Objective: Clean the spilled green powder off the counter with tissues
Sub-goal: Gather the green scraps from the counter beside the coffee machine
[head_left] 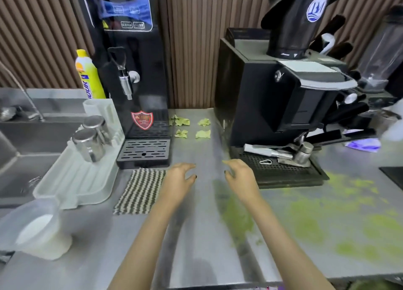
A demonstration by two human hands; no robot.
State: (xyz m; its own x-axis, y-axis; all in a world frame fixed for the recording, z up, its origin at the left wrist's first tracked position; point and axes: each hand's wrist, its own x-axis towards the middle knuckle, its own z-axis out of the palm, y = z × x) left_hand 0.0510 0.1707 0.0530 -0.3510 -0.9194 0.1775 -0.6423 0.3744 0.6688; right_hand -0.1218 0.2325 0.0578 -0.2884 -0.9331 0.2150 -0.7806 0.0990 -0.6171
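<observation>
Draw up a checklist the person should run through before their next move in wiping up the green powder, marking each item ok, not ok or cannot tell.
1. Left hand free: ok, it holds nothing.
2. Right hand free: ok, it holds nothing.
3. Used tissues out of the wiping path: ok, four stained green lie crumpled at the back of the counter.
4. Clean tissue ready: cannot tell, none plainly shows.
5. Green powder removed: not ok, patches remain in the middle and on the right.
6. Drip tray edge clean: not ok, powder lies right beside it.
</observation>
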